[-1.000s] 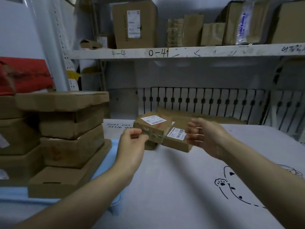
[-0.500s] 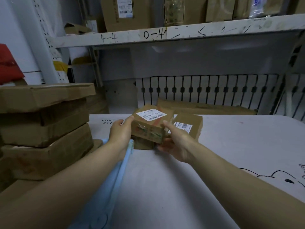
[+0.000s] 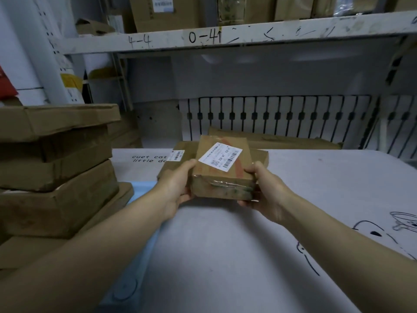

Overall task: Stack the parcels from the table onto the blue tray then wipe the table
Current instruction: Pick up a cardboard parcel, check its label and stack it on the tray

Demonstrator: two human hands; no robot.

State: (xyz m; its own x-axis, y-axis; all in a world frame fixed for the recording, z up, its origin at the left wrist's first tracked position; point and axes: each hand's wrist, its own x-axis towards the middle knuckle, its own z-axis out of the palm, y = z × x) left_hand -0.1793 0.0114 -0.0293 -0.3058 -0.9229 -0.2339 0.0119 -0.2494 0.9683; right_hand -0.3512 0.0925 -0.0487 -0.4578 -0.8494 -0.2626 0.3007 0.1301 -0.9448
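A small brown parcel (image 3: 222, 170) with a white barcode label is held above the table between both hands. My left hand (image 3: 178, 185) grips its left side and my right hand (image 3: 262, 190) grips its right near corner. Behind it, two more flat parcels (image 3: 178, 154) lie on the white table (image 3: 225, 245). At the left, a stack of several flat brown parcels (image 3: 56, 172) sits on the blue tray (image 3: 144, 251), of which only the right edge shows.
A long flat cardboard box (image 3: 282, 138) lies at the table's far edge against a slotted white panel. Overhead runs a white shelf (image 3: 225, 37) loaded with boxes. Cartoon drawings mark the tablecloth at the right.
Both hands closed on the labelled parcel and lifted it off the others toward me. The view moved closer and tilted down.
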